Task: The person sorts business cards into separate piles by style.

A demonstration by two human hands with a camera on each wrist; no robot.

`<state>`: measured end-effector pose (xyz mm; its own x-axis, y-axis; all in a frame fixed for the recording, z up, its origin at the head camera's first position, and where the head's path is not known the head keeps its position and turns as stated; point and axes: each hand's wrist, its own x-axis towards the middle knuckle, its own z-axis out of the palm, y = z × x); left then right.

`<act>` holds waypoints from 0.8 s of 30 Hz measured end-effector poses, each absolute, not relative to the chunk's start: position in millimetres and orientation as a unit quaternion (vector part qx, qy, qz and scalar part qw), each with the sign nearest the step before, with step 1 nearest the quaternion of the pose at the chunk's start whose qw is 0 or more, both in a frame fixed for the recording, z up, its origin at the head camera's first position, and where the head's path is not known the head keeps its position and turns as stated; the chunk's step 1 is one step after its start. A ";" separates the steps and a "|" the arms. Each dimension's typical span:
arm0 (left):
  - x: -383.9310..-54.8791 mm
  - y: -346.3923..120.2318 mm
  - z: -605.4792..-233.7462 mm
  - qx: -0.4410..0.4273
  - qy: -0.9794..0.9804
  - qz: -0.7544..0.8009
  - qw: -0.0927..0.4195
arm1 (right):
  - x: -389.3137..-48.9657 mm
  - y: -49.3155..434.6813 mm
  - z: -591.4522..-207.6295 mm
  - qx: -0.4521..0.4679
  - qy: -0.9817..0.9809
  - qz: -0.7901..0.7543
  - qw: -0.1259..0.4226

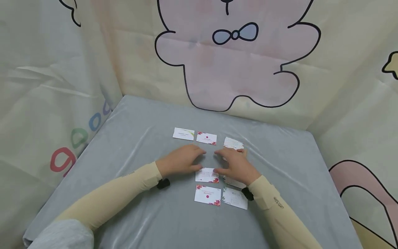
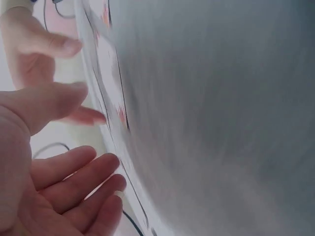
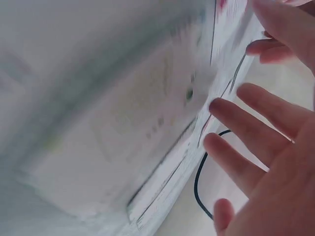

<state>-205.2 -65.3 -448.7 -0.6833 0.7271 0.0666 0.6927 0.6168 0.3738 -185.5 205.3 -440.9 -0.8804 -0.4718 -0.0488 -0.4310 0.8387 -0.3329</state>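
My left hand [image 1: 181,159] hovers over the cloth left of the cards, its fingers loosely bent and holding nothing. Across a small gap, my right hand [image 1: 237,165] hangs above the right column of cards, fingers spread and nothing gripped. Between and below the hands lies a white business card with red flowers [image 1: 206,175]. A similar red-flowered card [image 1: 207,195] lies nearer me. Beside it is a green-leafed card [image 1: 235,198]; another leafy card [image 1: 233,182] is partly covered by my right hand. That hand also overlaps a pale card [image 1: 234,142] in the far row.
Farther back lie a white card with a green corner [image 1: 183,134] and a red-flowered card [image 1: 206,138]. Grey cloth [image 1: 149,214] covers the table. A cartoon-printed curtain [image 1: 140,52] hangs behind and at both sides. Dark wrist cameras [image 1: 163,183] sit under both wrists.
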 end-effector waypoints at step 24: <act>-163.2 -67.0 -446.7 0.393 0.894 0.208 0.054 | -139.6 204.1 -442.6 -0.265 0.946 -0.178 0.052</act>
